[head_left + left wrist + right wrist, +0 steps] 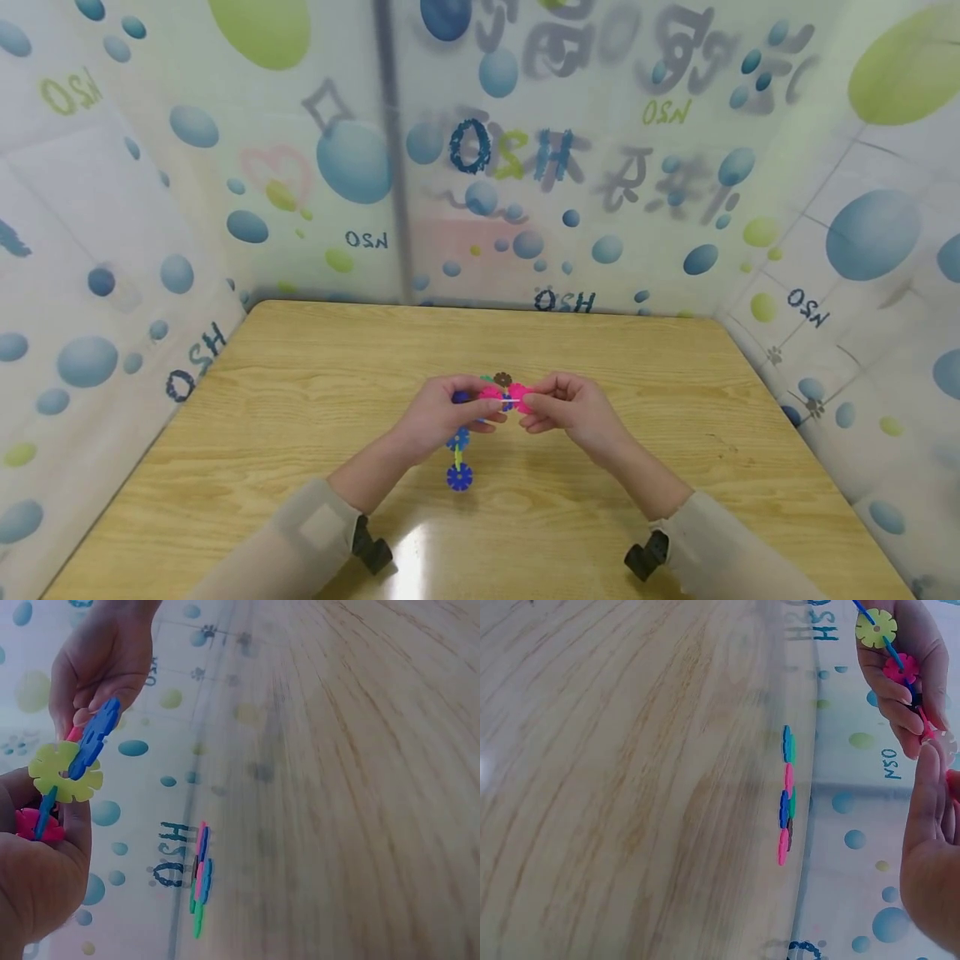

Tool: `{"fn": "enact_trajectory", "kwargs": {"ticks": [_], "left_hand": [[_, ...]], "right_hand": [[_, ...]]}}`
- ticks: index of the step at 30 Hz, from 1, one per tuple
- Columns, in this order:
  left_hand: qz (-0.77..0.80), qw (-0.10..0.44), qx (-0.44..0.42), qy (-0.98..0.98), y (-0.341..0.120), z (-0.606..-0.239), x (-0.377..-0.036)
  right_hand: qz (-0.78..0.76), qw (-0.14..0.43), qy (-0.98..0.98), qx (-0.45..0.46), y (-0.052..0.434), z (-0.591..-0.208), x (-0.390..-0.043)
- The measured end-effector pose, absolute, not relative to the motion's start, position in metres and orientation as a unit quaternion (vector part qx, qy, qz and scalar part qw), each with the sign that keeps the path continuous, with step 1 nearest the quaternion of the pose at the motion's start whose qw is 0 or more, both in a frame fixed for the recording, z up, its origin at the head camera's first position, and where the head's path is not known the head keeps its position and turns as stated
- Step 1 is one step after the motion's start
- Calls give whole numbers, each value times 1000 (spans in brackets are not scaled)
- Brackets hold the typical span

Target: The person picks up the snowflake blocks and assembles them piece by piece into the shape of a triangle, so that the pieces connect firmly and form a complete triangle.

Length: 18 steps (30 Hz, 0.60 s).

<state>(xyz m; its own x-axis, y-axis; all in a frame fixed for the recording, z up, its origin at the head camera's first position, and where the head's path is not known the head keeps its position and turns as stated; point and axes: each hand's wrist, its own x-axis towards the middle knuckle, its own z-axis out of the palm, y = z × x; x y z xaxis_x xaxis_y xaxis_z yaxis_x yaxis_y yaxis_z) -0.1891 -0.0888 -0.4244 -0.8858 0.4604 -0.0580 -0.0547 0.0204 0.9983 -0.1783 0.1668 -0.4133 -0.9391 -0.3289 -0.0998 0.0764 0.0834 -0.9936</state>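
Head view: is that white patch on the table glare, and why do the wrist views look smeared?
Head view: yes, lamp glare on the table between the sleeves. Left wrist view: wood grain streaked, yellow disc fairly sharp. Right wrist view: table soft, flat pieces blurred.

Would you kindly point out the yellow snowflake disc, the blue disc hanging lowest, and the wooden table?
yellow snowflake disc (64, 774): left wrist view, on its flat face.
blue disc (459, 476): head view, on its centre.
wooden table (675, 367): head view, on bare top.

A chain of interlocked plastic snowflake discs (491, 400), pink, blue, yellow and brown, hangs above the table.
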Motion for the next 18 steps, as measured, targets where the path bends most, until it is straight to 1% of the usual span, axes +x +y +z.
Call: {"fn": "enact_trajectory", "kwargs": {"ticks": [6, 11, 18], "left_hand": [[684, 196, 144, 688, -91, -428, -191], [692, 207, 160, 673, -96, -429, -191], [698, 200, 166, 667, -99, -428, -188]], "right_hand": [[-673, 152, 718, -91, 167, -417, -179], [-669, 150, 722, -93, 167, -419, -180], [-661, 156, 728, -92, 169, -421, -183]]}}
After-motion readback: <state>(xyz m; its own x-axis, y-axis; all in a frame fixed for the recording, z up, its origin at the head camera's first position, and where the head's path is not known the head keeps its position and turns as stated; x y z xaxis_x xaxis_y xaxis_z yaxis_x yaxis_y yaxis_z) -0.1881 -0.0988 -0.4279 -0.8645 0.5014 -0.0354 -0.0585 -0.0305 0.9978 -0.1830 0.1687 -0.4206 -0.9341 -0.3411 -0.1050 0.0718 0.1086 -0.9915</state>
